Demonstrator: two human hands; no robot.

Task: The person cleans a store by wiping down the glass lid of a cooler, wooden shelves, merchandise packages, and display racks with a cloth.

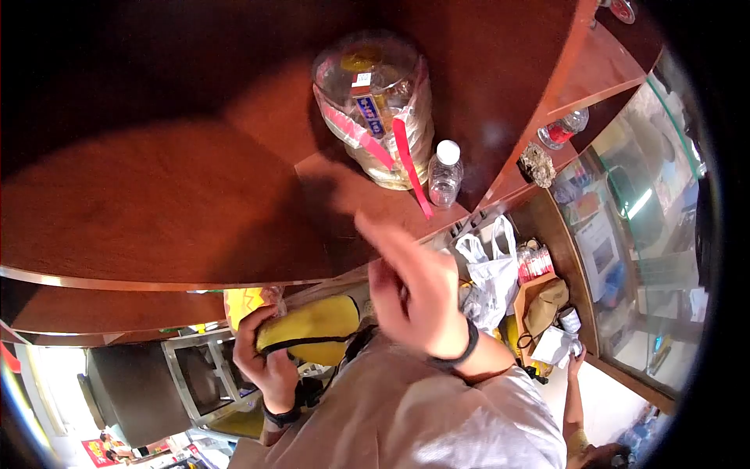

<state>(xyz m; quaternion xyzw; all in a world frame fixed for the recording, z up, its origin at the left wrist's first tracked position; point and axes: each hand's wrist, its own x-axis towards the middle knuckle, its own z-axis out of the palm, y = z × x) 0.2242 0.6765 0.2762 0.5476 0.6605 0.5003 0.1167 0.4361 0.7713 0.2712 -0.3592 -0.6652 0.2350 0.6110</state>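
Left grip (pixel 269 363): closed around the near-left end of a yellow pouch (pixel 316 332), with fingers curled over its edge. A black cord runs along the pouch, which extends to the right of the grip, toward the other hand. An orange-and-yellow packet (pixel 244 306) sits just above the left grip; I cannot tell whether they touch.

Right grip (pixel 418 293): raised at the front edge of the desk (pixel 180 211), index finger extended up and to the left, remaining fingers partly curled. The hand is blurred. I see no object in it, but I cannot tell whether it is fully free. A dark band (pixel 470 344) encircles the wrist.

Beyond the right grip, on the desk, I register a round transparent container (pixel 410 156). A box with a blue panel (pixel 369 116) shows inside. Two pinkish-red strips (pixel 402 152) lie along its side, one reaching down toward the desk. A capped clear bottle (pixel 445 184) stands upright just beside the container, on its right.

To the right of the right grip, below desk level, I see a white bag (pixel 494 277) with loop handles. Further right, another person's hand (pixel 576 359) is at a white item (pixel 553 345). A glass-fronted cabinet (pixel 664 277) occupies the far right.
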